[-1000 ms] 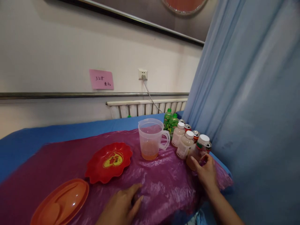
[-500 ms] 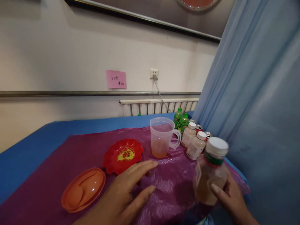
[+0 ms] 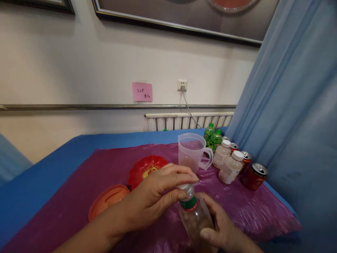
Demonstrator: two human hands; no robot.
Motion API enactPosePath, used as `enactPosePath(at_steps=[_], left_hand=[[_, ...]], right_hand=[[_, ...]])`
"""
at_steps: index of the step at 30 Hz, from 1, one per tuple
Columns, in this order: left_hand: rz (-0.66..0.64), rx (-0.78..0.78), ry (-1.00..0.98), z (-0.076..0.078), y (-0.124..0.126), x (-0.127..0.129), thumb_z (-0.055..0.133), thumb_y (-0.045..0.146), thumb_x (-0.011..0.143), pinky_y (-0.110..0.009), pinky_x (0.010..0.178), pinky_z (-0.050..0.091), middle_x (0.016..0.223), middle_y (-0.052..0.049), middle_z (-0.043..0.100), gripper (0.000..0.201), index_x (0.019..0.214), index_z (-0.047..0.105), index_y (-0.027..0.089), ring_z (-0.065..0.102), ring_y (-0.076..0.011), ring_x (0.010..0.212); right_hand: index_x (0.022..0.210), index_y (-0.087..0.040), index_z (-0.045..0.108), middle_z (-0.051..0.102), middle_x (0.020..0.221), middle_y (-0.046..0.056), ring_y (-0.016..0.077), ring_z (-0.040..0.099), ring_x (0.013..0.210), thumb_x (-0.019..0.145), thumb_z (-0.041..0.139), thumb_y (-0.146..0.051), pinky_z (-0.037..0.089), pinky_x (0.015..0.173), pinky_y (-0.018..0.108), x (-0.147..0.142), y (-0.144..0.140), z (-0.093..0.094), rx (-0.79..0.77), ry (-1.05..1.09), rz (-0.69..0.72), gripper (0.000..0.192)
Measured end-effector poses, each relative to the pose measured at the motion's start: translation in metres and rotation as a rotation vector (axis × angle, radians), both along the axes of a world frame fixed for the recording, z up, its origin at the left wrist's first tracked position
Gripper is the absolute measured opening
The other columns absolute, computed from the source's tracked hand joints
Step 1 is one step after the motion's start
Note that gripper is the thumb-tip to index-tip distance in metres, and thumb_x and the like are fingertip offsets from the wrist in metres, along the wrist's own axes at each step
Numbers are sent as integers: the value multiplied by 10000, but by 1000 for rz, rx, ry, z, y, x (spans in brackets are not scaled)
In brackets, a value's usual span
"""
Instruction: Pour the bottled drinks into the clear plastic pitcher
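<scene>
A clear plastic jar (image 3: 196, 225) with a green band round its neck leans to the left in front of me. My right hand (image 3: 218, 221) is wrapped round its body. My left hand (image 3: 164, 188) closes over the jar's lid (image 3: 187, 189), covering most of it, fingers across the top and thumb at the near side. Just behind stands a translucent measuring jug (image 3: 191, 149), its lower part hidden by my left hand. Partly behind my left hand and forearm lie a red scalloped plate (image 3: 137, 170) and an orange dish (image 3: 98, 207).
To the right stand two white-capped bottles (image 3: 231, 168), green bottles (image 3: 216, 140) and several drink cans (image 3: 254, 176). Purple plastic sheeting (image 3: 86, 175) covers part of the blue tabletop (image 3: 63, 154). A blue curtain (image 3: 295, 105) hangs along the right side.
The jar has come from the right to the middle, tilting left, in my right hand. My left hand, open before, has closed over its lid. The view has shifted left.
</scene>
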State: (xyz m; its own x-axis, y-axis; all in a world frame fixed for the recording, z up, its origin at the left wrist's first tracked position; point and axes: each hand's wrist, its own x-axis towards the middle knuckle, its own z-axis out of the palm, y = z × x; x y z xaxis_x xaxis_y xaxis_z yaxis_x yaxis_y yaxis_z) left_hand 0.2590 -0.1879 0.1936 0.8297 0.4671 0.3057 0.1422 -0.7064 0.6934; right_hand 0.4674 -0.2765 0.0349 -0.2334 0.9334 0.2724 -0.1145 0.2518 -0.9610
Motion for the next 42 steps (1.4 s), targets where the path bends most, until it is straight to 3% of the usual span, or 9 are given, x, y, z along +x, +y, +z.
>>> enactPosePath(at_steps=[4,9,12,16,21,28,32,36,42], left_hand=[[155,123,-42,-20,4,6,625,380,963,-350,935,545,1157,-62,725,278,1207,704,272,667,-216,1070],[313,276,-37,-28,9,8,712,586,852,-411,922,544,1102,-89,723,514,1223,689,231,665,-252,999],[210,192,42,-16,5,-1,624,448,950,-430,1082,470,1360,-66,658,477,1405,579,313,606,-258,1235],[126,110,85,-3,4,-9,551,317,991,-389,1072,465,1278,-28,700,352,1330,643,331,610,-229,1207],[189,45,100,-7,3,1,533,402,1001,-334,894,514,1125,-38,648,368,1351,611,321,614,-187,997],[328,-83,-28,-9,7,10,626,522,910,-280,688,462,876,-6,585,324,919,655,199,545,-146,759],[406,-352,-245,-15,14,4,709,468,839,-280,724,513,939,-28,656,370,1089,651,201,607,-161,812],[532,-512,-298,-48,13,-13,766,474,772,-323,857,551,1029,-54,704,455,1132,667,215,661,-205,947],[626,-622,-144,-142,-4,-54,759,617,717,-338,830,578,973,-65,726,540,1087,713,227,690,-230,891]], right_hand=[[1307,-240,539,718,1153,88,272,693,1042,789,715,-449,555,880,364,-8,1,-11,80,-111,-226,585],[1345,-218,517,718,1214,111,289,685,1120,776,688,-369,560,933,372,-11,4,-23,144,-246,-402,613],[1374,-215,491,700,1264,120,296,678,1150,784,684,-383,562,950,378,-9,4,-26,182,-231,-383,643],[1392,-210,477,706,1252,115,291,692,1121,785,689,-383,558,965,390,-5,1,-29,163,-279,-362,665],[1407,-220,464,710,1260,102,280,696,1129,806,685,-349,568,952,363,-7,-1,-31,199,-311,-420,653],[1372,-206,503,742,1186,93,268,733,1033,788,711,-305,597,877,329,-11,-3,-32,242,-388,-534,628],[1361,-189,525,732,1217,117,291,718,1088,793,717,-364,597,891,351,-6,-4,-37,261,-392,-633,625],[1345,-194,544,737,1216,115,285,725,1081,817,712,-425,606,862,340,21,-8,-16,253,-476,-733,601],[1225,-228,632,781,989,72,255,741,781,800,701,-583,579,646,327,92,-3,52,188,-861,-954,558]])
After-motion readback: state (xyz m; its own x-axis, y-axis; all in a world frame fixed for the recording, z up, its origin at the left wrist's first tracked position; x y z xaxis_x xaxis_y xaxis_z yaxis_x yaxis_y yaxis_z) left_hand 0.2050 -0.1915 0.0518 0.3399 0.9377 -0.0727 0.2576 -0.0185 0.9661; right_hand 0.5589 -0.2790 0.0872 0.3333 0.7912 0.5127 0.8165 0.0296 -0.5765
